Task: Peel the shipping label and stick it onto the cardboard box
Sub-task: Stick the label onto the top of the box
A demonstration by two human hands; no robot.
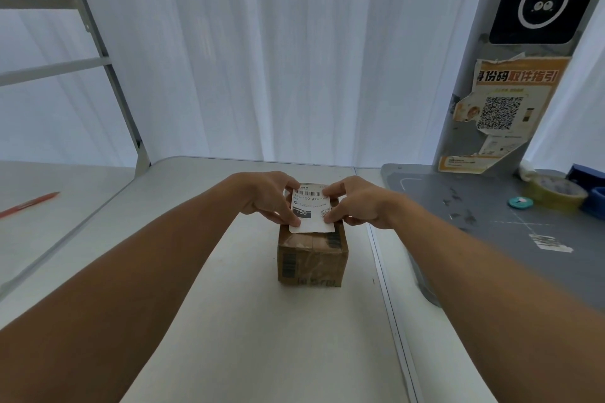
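On the pale tabletop (pixel 248 321) the small cardboard box (pixel 312 257) is standing, looking light enough to slide if pressed sideways. Both hands, the left hand (pixel 266 198) and the right hand (pixel 355 203), are pinching the thin, floppy shipping label (pixel 312 209) by its side edges over the box top. It is showing "150-150-A26", a barcode and "150".

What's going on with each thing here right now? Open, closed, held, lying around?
Shipping label: held at both side edges, over the box top, near edge hanging past it.
Cardboard box: closed, taped, upright on the white table.
Left hand: grip pinching the label's left edge.
Right hand: grip pinching the label's right edge.
Red pen: lying loose, far left.
Tape roll: lying flat on the grey mat.
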